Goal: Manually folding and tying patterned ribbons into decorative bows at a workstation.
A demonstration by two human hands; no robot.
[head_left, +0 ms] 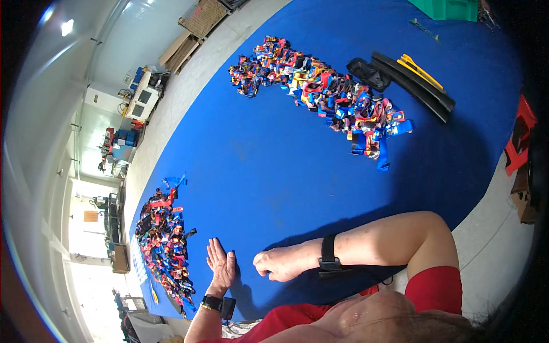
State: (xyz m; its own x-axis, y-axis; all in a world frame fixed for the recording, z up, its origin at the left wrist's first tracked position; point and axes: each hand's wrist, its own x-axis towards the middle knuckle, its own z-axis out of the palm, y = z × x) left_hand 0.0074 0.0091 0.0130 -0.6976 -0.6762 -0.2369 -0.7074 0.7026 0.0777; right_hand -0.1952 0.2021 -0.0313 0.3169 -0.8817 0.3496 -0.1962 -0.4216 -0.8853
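Note:
My left hand (pixel 219 266) is held low over the blue-covered table (pixel 257 171), palm flat and fingers stretched out, with nothing in it. Close to its right, my right hand (pixel 280 263) has its fingers curled in. Whatever it may hold is hidden. Nearest to my left hand is a heap of small multicoloured fabric strips or loops (pixel 163 246), along the table's left edge. Farther off, a long row of similar colourful fabric pieces (pixel 320 86) runs from the far middle toward the right.
Right of the row lie a black pouch (pixel 368 74), a long curved black piece (pixel 414 86) and yellow strips (pixel 420 71). A green crate (pixel 449 9) stands at the far right edge, a red stool (pixel 520 136) beyond the right side. Machines (pixel 143 103) line the left wall.

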